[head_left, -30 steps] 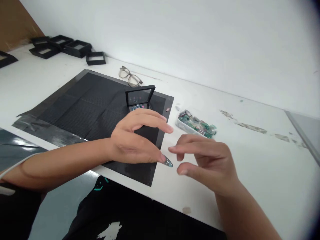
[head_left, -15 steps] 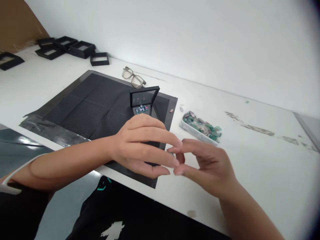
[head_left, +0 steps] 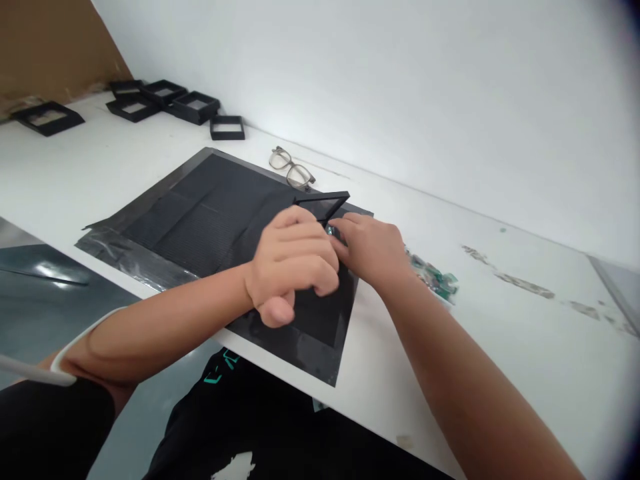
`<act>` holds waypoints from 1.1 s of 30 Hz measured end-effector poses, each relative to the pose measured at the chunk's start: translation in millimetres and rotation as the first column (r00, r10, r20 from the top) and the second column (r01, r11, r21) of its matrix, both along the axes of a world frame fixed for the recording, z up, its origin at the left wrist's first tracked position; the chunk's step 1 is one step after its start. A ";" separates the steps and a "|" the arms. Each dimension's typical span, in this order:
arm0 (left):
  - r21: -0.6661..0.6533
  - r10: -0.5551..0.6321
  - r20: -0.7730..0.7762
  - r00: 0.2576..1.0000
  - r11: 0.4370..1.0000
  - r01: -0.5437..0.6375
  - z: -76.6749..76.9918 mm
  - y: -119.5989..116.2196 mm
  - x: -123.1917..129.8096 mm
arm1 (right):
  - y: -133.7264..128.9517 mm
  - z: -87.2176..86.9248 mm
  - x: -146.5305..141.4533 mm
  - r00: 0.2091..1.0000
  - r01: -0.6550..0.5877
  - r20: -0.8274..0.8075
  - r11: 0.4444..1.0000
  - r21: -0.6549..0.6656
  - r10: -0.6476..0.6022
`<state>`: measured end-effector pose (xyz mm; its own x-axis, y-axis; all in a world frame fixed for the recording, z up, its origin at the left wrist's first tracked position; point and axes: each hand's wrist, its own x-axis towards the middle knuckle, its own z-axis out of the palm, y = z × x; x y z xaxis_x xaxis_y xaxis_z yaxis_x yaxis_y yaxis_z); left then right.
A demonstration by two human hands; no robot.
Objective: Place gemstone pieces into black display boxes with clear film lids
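Observation:
My left hand (head_left: 297, 263) hovers over the right part of the black mat (head_left: 185, 213), its fingers curled in; whatever it may hold is hidden. My right hand (head_left: 373, 250) reaches to the open black case (head_left: 327, 200), thumb and index finger pinched near a small shiny piece (head_left: 331, 231). Whether that piece is gripped or lies in the case cannot be made out. The case's raised lid shows above my left hand, while its base is mostly covered by both hands.
Folded-out glasses (head_left: 293, 167) lie behind the mat. Several black frames (head_left: 195, 107) sit at the back left. A tray of green pieces (head_left: 437, 280) is partly hidden behind my right forearm. A white wall (head_left: 400, 87) rises behind the table.
My right hand has moved left and away from me, to the case. My left hand has curled its fingers and parted from the right. The view has shifted, so the scene sits further right.

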<state>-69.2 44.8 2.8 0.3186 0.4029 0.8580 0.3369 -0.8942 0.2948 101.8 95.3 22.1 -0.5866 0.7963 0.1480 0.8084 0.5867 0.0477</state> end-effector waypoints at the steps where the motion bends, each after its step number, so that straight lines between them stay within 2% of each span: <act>1: 0.095 -0.090 -0.005 0.996 0.991 0.090 3.2 -3.3 1.4 | 3.8 -2.6 -3.7 1.000 0.015 0.011 1.000 -0.018 -0.015; 2: 0.179 -0.178 -0.037 0.983 0.967 0.182 5.0 -5.7 3.5 | 6.4 -5.0 -6.1 1.000 0.025 0.012 0.999 -0.030 -0.025; 3: 0.202 -0.255 -0.118 0.960 0.940 0.275 5.0 -7.2 6.3 | 8.2 -7.3 -7.4 0.999 0.039 0.012 0.998 -0.039 -0.038; 5: 0.130 -0.350 -0.262 0.899 0.911 0.392 0.4 -8.0 13.3 | 9.7 -11.2 -8.7 0.997 0.071 0.002 0.996 -0.048 -0.071; 10: -0.053 -0.447 -0.349 0.824 0.887 0.459 -15.3 -10.5 26.3 | 12.4 -20.1 -11.8 0.990 0.103 -0.090 0.993 -0.061 -0.109; 14: -0.226 -0.473 -0.392 0.789 0.881 0.416 -12.6 -16.5 25.0 | 14.2 -27.3 -11.8 0.970 0.127 -0.194 0.987 -0.096 -0.144; 17: -0.315 -0.477 -0.432 0.765 0.875 0.367 -8.9 -19.3 23.3 | 7.3 -24.1 -10.0 0.952 0.123 -0.264 0.984 -0.127 -0.153; 22: -0.300 -0.426 -0.465 0.776 0.901 0.315 -9.5 -21.7 24.2 | -18.3 5.9 7.6 0.915 0.110 -0.381 0.990 -0.084 -0.134; 24: -0.291 -0.412 -0.481 0.774 0.908 0.302 -9.7 -22.4 24.3 | -25.3 18.6 25.5 0.888 0.173 -0.427 0.984 -0.033 -0.170; 26: -0.289 -0.403 -0.502 0.765 0.912 0.291 -9.5 -22.7 24.2 | -28.5 25.4 45.0 0.864 0.281 -0.427 0.959 -0.032 -0.267; 29: -0.267 -0.344 -0.523 0.780 0.935 0.233 -9.9 -21.3 24.7 | -29.5 20.6 59.3 0.866 0.349 -0.378 0.937 -0.011 -0.327; 31: -0.231 -0.282 -0.536 0.796 0.956 0.184 -11.1 -18.8 25.1 | -29.4 10.8 51.6 0.916 0.294 -0.306 0.953 0.070 -0.259; 33: -0.198 -0.244 -0.550 0.799 0.967 0.159 -12.2 -15.3 24.7 | -28.4 1.1 33.9 0.971 0.186 -0.176 0.973 0.136 -0.161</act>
<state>-44.6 29.6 -9.4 0.8163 0.3729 0.4411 0.2980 -0.9261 0.2314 135.7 66.9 23.2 -0.3996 0.8450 0.3553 0.9013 0.4329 -0.0160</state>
